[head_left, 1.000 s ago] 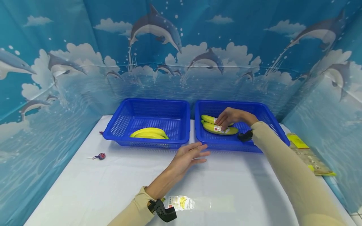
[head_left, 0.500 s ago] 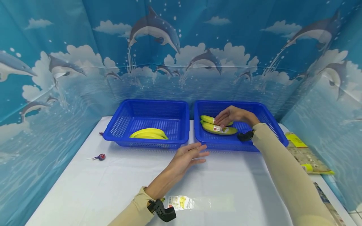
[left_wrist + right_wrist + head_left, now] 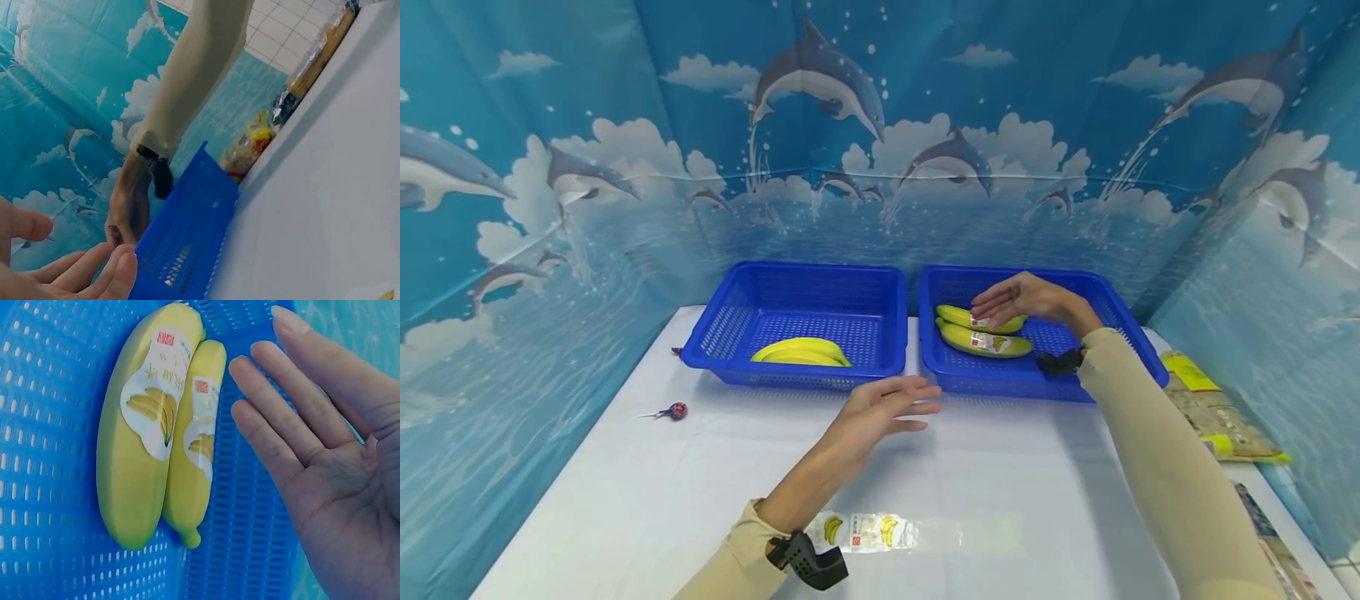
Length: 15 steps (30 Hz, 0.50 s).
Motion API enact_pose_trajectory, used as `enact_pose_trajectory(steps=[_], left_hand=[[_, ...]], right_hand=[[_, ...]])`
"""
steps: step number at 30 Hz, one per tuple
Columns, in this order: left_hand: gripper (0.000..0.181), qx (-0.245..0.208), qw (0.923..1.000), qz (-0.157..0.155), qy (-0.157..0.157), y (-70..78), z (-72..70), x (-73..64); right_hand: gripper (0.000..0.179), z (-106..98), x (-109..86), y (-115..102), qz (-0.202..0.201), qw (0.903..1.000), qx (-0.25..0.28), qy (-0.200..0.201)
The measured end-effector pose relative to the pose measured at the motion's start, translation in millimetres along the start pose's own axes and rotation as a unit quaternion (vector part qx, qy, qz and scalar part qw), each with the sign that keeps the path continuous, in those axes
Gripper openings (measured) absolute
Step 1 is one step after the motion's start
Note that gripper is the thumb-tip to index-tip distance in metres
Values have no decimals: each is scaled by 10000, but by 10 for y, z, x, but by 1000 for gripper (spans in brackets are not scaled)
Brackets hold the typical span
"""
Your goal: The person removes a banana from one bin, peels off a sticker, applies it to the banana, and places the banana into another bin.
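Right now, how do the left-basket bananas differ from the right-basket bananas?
Labels: the right-basket bananas carry white stickers; none shows on the left-basket bananas.
Shape: left-basket bananas arch clearly; right-basket bananas look straighter.
Place: left-basket bananas lie at the front of their basket, partly hidden by its wall; right-basket bananas lie toward their basket's left side.
Shared: mostly yellow; the left basket and right basket are both blue and perforated.

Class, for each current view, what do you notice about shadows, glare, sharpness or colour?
Head: soft shadow on the table beside the right sleeve, small glints on the clear strip; left wrist: tilted, rather dim, soft detail on the basket; right wrist: bluish cast, banana labels fairly sharp.
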<state>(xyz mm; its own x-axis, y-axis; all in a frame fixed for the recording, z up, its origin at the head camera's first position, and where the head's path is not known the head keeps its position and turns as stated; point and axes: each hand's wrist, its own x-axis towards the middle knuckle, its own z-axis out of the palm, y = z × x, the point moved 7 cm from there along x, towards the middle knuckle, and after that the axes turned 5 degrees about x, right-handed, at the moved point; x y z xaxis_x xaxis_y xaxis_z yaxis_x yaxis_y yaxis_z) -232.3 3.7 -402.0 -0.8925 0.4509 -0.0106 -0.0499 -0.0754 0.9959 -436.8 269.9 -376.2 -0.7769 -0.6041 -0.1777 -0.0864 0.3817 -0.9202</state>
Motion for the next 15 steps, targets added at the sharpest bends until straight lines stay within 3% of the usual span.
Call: enact_pose_trajectory(steps=[5, 8, 11, 15], left_hand=[[37, 718, 9960, 503, 168, 224, -183, -146], [32, 1297, 9858, 953, 489, 362, -360, -225], [29, 2006, 9638, 1458, 983, 486, -576, -300], [26, 2921, 9226, 1780, 1782, 604, -913, -379]], right_hand=[[55, 36, -36, -164, -295, 9995, -145, 15], [55, 63, -38, -275, -488, 9986, -187, 43], [57, 92, -31, -381, -643, 9977, -218, 31], [57, 166, -24, -563, -854, 9960, -237, -58]])
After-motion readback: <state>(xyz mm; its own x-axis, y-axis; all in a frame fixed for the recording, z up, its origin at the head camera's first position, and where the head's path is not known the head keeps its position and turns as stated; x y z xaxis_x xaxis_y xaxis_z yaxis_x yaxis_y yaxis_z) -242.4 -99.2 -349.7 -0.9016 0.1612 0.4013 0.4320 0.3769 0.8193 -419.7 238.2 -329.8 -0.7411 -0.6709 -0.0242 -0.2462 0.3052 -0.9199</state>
